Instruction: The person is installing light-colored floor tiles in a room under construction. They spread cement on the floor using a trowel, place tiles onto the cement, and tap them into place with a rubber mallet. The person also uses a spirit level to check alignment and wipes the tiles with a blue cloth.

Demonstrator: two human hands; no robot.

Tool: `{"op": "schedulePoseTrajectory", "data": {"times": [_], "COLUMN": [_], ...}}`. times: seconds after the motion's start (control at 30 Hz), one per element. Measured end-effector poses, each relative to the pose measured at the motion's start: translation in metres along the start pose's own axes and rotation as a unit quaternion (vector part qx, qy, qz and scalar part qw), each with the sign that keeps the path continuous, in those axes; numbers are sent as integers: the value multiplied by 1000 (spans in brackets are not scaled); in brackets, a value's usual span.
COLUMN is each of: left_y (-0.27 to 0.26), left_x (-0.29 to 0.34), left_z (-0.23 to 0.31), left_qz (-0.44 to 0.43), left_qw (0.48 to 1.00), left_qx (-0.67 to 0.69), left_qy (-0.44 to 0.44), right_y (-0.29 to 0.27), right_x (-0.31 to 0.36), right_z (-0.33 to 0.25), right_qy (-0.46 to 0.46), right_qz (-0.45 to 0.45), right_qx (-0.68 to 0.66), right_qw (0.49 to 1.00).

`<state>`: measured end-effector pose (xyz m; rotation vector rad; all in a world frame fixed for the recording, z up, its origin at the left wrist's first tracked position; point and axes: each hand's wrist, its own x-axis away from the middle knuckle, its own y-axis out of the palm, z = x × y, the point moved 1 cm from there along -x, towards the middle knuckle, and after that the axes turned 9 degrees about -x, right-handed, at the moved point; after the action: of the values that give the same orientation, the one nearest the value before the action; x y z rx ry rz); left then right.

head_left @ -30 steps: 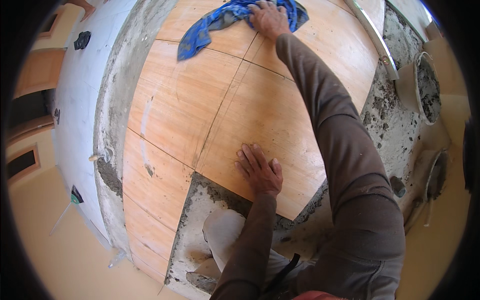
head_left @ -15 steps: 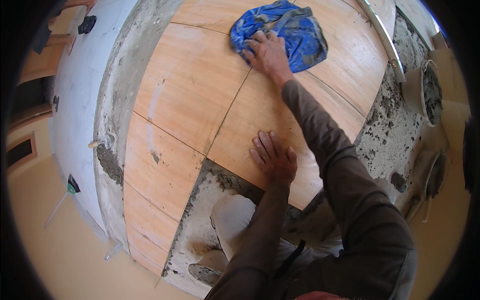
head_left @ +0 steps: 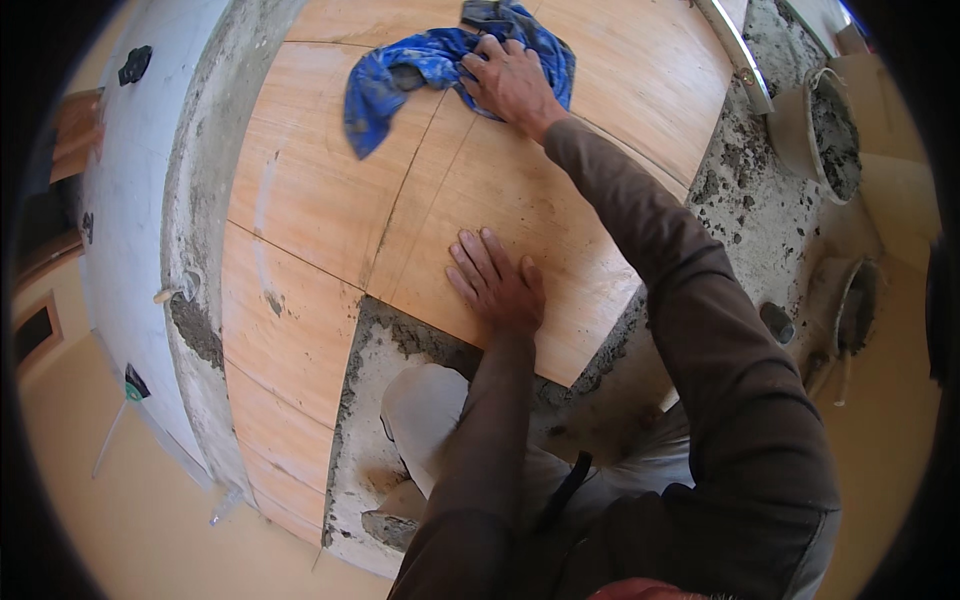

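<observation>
Blue cloth (head_left: 430, 62) under the right hand (head_left: 515, 86)

That hand lies half-curled over it, tan tiles (head_left: 315, 180) beneath; from here I can't tell whether it grips. Closer in, the left hand (head_left: 502, 290) lies palm-down, outstretched, on the tiles.

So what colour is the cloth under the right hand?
The cloth is blue with greyish patches; see the head view.
</observation>
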<state>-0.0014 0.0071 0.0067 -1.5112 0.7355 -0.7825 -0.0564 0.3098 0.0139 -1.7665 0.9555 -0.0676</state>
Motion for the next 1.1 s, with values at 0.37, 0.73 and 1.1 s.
{"op": "schedulePoseTrajectory", "data": {"times": [0.37,0.73,1.1], "left_y": [1,3,12], "left_x": [-1,-1,-5], "left_z": [-2,1,-7], "left_qz": [18,-1,6], "left_qw": [999,999,994], "left_qx": [42,42,109], "left_qy": [-4,-3,-18], "right_y": [-225,-224,-37], "right_x": [230,112,81], "right_z": [101,69,-56], "right_qy": [120,158,-31], "right_qz": [-258,-246,-138], "right_qx": [56,-135,20], "right_qw": [957,947,990]}}
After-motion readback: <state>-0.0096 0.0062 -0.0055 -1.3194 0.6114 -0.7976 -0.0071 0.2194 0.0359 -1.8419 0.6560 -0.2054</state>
